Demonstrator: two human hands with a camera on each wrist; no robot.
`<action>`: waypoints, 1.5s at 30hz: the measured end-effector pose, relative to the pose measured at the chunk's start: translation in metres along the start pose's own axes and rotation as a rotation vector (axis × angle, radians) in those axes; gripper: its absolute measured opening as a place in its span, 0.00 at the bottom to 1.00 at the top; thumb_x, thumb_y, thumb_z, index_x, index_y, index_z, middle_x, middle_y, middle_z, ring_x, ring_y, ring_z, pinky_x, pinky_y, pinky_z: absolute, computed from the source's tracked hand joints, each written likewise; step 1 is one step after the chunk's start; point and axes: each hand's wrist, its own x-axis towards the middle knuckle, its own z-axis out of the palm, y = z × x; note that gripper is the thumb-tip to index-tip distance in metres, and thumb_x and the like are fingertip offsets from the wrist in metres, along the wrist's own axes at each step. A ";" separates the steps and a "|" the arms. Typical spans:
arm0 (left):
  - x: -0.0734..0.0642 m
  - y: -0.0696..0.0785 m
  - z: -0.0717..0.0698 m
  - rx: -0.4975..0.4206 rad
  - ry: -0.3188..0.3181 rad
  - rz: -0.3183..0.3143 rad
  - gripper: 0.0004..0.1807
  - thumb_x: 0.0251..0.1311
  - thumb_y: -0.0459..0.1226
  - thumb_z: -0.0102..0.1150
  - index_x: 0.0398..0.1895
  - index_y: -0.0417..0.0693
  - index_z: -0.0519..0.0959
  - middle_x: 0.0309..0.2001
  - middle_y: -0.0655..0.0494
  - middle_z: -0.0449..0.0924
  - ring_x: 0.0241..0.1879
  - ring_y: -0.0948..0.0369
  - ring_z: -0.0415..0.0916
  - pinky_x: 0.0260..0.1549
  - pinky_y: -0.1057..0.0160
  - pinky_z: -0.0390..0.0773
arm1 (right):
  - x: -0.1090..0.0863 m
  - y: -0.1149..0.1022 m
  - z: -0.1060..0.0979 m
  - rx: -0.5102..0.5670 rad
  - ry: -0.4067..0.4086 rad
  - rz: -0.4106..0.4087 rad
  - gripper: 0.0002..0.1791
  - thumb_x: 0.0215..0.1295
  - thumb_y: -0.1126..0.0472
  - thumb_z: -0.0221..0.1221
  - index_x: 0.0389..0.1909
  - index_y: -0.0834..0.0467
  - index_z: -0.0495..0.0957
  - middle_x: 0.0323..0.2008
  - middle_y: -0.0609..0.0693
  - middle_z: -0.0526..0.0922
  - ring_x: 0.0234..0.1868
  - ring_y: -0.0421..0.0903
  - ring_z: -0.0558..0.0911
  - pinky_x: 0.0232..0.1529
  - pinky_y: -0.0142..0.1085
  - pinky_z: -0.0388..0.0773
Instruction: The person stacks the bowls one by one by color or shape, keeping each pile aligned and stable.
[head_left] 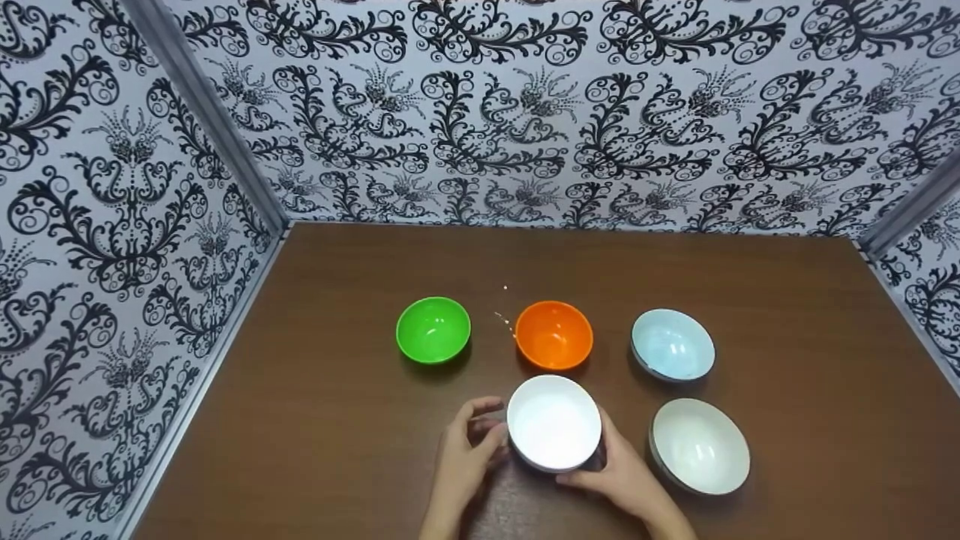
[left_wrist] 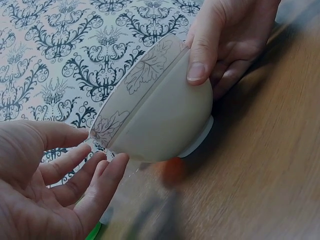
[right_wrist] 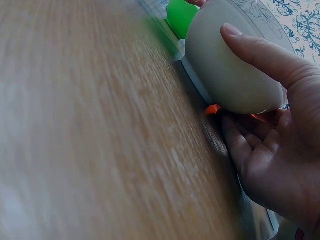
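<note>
A white bowl [head_left: 553, 421] with a leaf-patterned band below its rim is between my two hands, its mouth facing up in the head view. My right hand [head_left: 613, 474] grips its right side; in the right wrist view the thumb [right_wrist: 252, 50] lies on the outer wall, and the fingers curve round the far side, partly hidden. At the left side is my left hand [head_left: 466, 450], fingers loosely spread. In the left wrist view its fingertips [left_wrist: 82, 134] reach the rim without wrapping round the bowl. Whether the foot touches the table cannot be told.
Behind the white bowl stand a green bowl [head_left: 433, 330] and an orange bowl [head_left: 554, 335]. A light blue bowl [head_left: 673, 345] and a cream bowl [head_left: 700, 447] stand to the right on the brown table [head_left: 315, 390]. Patterned walls [head_left: 525, 112] border the table's back and sides.
</note>
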 end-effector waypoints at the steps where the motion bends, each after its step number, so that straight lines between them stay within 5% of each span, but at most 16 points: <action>1: 0.000 0.000 0.000 0.005 0.004 0.003 0.18 0.63 0.33 0.62 0.56 0.40 0.77 0.57 0.43 0.79 0.48 0.58 0.80 0.37 0.65 0.85 | 0.000 0.000 0.000 0.000 0.000 -0.001 0.67 0.39 0.60 0.81 0.78 0.58 0.49 0.76 0.55 0.60 0.75 0.51 0.60 0.70 0.24 0.55; 7: 0.000 0.001 -0.003 0.035 0.039 0.042 0.18 0.65 0.36 0.62 0.56 0.40 0.77 0.57 0.43 0.80 0.50 0.57 0.81 0.41 0.71 0.80 | 0.000 0.001 -0.001 -0.021 0.000 -0.008 0.67 0.39 0.59 0.80 0.78 0.59 0.48 0.77 0.56 0.59 0.76 0.52 0.59 0.73 0.31 0.54; 14: -0.001 0.002 -0.005 -0.041 0.027 0.054 0.18 0.69 0.34 0.56 0.60 0.38 0.75 0.59 0.40 0.79 0.54 0.51 0.80 0.44 0.65 0.83 | 0.000 0.000 -0.001 -0.011 -0.002 -0.006 0.67 0.39 0.59 0.81 0.78 0.59 0.48 0.77 0.57 0.58 0.76 0.52 0.60 0.70 0.25 0.55; 21: 0.001 0.001 -0.006 -0.047 0.054 0.146 0.18 0.69 0.31 0.55 0.60 0.34 0.75 0.56 0.42 0.82 0.59 0.50 0.78 0.59 0.68 0.76 | 0.000 0.000 -0.001 -0.011 0.001 -0.024 0.67 0.38 0.60 0.81 0.78 0.59 0.49 0.76 0.58 0.60 0.76 0.55 0.59 0.77 0.53 0.50; 25: 0.002 0.001 -0.007 -0.085 0.053 0.150 0.18 0.69 0.30 0.54 0.60 0.32 0.74 0.57 0.38 0.81 0.60 0.49 0.78 0.59 0.69 0.76 | 0.000 0.001 -0.001 -0.016 -0.001 -0.030 0.67 0.39 0.60 0.80 0.78 0.60 0.48 0.76 0.59 0.60 0.76 0.57 0.59 0.77 0.59 0.48; 34: 0.004 -0.002 -0.014 -0.262 0.043 0.090 0.22 0.71 0.31 0.51 0.65 0.29 0.69 0.61 0.32 0.76 0.56 0.56 0.81 0.57 0.63 0.79 | 0.001 0.003 0.000 -0.025 0.002 -0.026 0.67 0.39 0.59 0.81 0.78 0.59 0.48 0.76 0.58 0.60 0.76 0.57 0.59 0.77 0.58 0.47; 45: 0.005 -0.005 -0.026 -0.484 0.091 -0.038 0.24 0.74 0.34 0.47 0.69 0.32 0.65 0.61 0.47 0.80 0.56 0.59 0.80 0.56 0.64 0.80 | 0.000 0.003 -0.001 -0.030 0.000 -0.036 0.67 0.39 0.60 0.81 0.78 0.61 0.48 0.76 0.60 0.59 0.76 0.57 0.59 0.77 0.59 0.48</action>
